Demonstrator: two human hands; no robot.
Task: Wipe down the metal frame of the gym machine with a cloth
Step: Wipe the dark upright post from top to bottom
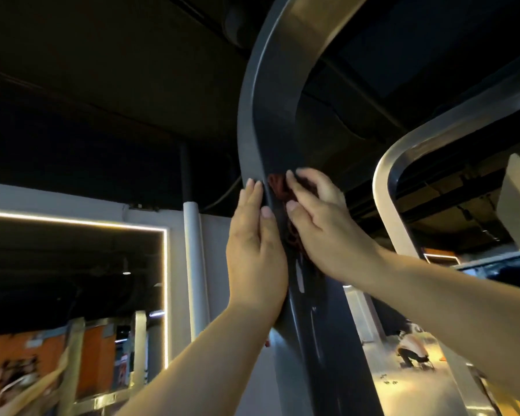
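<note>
Your right hand (pixel 321 229) curls around the soft, limp cloth (pixel 278 187), wadded against the stiff, probably slick frame (pixel 261 115), while your left hand (pixel 252 253) presses flat, fingers straight.

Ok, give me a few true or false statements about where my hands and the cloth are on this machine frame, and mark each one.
1. The cloth is dark red. True.
2. The left hand holds the cloth. False: the right hand holds it.
3. The left hand lies with straight fingers against the dark frame post. True.
4. The cloth hangs loose, clear of the dark frame post. False: the right hand presses it bunched against the post.
</note>
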